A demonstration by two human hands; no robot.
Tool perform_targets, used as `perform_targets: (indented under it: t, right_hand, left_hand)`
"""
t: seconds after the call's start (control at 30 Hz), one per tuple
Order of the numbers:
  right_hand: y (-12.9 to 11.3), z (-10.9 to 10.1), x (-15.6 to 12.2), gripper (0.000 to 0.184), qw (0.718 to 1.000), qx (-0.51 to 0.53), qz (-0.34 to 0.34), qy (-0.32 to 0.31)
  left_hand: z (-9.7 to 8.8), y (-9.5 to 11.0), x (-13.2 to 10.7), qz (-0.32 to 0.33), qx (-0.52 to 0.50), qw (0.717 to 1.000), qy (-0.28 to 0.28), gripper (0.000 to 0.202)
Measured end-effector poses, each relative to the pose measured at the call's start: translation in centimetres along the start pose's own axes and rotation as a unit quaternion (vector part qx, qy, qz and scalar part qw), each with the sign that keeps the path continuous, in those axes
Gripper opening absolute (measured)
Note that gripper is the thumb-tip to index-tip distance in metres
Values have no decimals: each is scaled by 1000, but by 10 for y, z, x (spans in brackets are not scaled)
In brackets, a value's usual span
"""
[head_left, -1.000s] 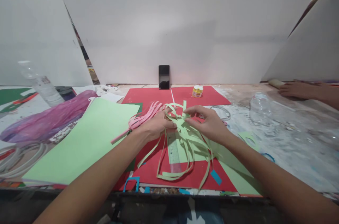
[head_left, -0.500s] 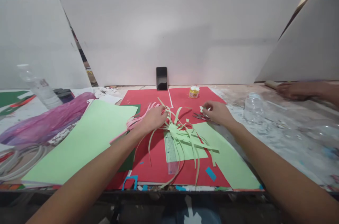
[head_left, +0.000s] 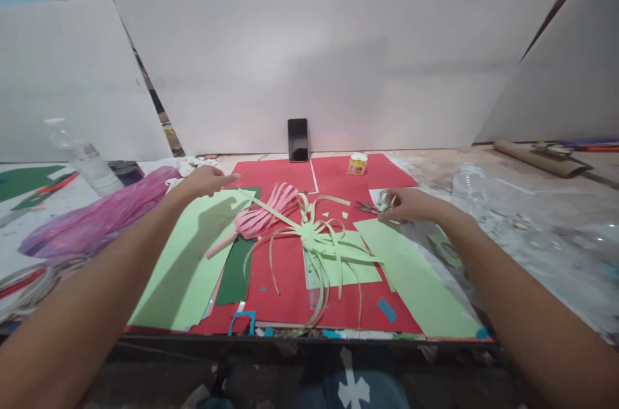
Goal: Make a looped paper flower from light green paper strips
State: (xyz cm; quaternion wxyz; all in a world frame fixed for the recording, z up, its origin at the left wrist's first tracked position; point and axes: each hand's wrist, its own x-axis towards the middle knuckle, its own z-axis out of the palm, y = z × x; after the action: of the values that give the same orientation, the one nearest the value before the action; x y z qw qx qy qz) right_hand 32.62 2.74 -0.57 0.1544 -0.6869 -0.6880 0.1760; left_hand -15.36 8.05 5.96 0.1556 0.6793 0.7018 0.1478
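Note:
A light-green paper piece with many long, curling strips (head_left: pixel 309 235) lies in the middle, over a ruler (head_left: pixel 313 280) and a green paper rectangle. My left hand (head_left: pixel 206 182) is at the far left end of one strip that runs out straight. Its fingers look closed on that end, though the contact is small and blurred. My right hand (head_left: pixel 411 204) is closed around the handles of small scissors (head_left: pixel 368 208), blades pointing left. A pink paper piece cut into looped strips (head_left: pixel 265 212) sits just left of the green one.
Red sheets (head_left: pixel 285 306) lie beneath, with green sheets (head_left: pixel 416 280) at the sides. A yellow jar (head_left: pixel 358 164) and an upright phone (head_left: pixel 298 140) stand behind. Clear bottles (head_left: pixel 468 184) are at right, a pink plastic bag (head_left: pixel 106 212) at left. White boards (head_left: pixel 309 60) close off the back.
My left hand has moved left from the green strips, and one strip now stretches straight toward it. My right hand has shifted slightly right. Another person's hand at right has left the view.

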Motion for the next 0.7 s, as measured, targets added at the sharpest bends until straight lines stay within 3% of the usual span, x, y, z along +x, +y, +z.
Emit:
perform_targets:
  t: [0.1,0.2,0.3,0.4,0.47,0.53,0.6,0.7]
  right_hand:
    - [4,0,3,27,996,2,2,-87]
    - [4,-5,5,30,995,7,2,-95]
    - [5,-19,-1,39,996,13,-1,-84]
    - [14,-41,-12,33,999,8,10,34]
    - [27,-55,-20,32,991,-13,36,127]
    - [43,-64,-28,32,980,-39,70,181]
    - [60,-67,-32,32,974,-63,82,202]
    - [75,-61,-28,33,979,-123,36,158]
  left_hand:
    - [-2,-30,-12,-8,-27,998,55,40]
    - [8,-29,-31,3,-48,994,102,39]
    - [25,1,-53,43,-92,985,140,37]
    - [42,43,-74,143,-197,957,159,30]
    - [49,69,-87,199,-214,946,139,28]
    - [54,90,-97,260,-196,941,96,26]
    - [60,104,-101,318,-173,931,58,22]
    - [71,118,-100,373,-157,913,40,18]
